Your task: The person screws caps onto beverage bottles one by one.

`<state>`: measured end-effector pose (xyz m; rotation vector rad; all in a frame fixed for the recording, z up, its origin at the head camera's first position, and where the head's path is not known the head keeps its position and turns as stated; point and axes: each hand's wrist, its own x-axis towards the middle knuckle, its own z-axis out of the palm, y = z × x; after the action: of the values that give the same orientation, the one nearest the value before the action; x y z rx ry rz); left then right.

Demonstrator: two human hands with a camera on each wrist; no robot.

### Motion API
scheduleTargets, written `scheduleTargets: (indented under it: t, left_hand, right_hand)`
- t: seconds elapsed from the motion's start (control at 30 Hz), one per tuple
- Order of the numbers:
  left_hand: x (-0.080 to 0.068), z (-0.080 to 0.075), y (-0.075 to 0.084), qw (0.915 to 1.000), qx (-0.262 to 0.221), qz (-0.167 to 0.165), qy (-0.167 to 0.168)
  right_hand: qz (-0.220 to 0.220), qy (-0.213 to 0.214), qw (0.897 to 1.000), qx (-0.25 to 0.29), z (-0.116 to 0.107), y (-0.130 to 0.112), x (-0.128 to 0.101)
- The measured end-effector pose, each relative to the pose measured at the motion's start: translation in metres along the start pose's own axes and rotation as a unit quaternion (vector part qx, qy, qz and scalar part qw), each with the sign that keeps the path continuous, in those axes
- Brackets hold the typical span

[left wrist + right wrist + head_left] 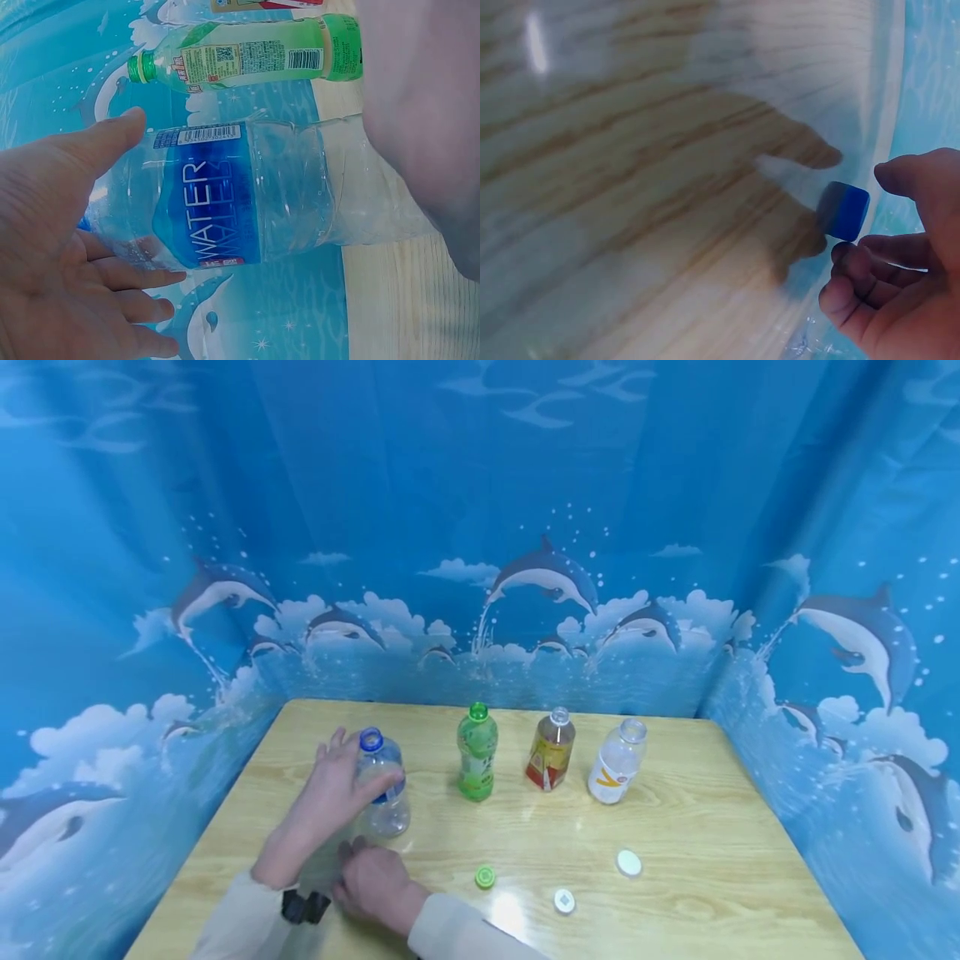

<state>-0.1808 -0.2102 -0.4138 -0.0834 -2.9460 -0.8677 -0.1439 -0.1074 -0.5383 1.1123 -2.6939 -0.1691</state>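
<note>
left hand [333, 789]: fingers curled in a grip, at 10 o'clock | right hand [372, 881]: lay low, fingers loosely curled, 6 o'clock

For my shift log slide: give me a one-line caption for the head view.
Left hand grips a clear water bottle on the wooden table; right hand rests nearby.

Wood table [697, 827] w/ 4 bottles [477, 764], 3 caps [485, 877].

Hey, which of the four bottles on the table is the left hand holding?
The water bottle with the blue label, leftmost in the row. The left hand wraps its side; the green bottle, the brown one and the clear one stand untouched.
</note>
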Motion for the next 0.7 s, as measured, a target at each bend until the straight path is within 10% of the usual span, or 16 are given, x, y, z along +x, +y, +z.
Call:
scheduleTargets:
  t: [0.7]
  left_hand:
    - [0.001, 0.001, -0.006, 0.9995, -0.027, -0.018, 0.000]
  right_hand:
    - [-0.007, -0.007, 0.993, 0.118, 0.003, 0.020, -0.010]
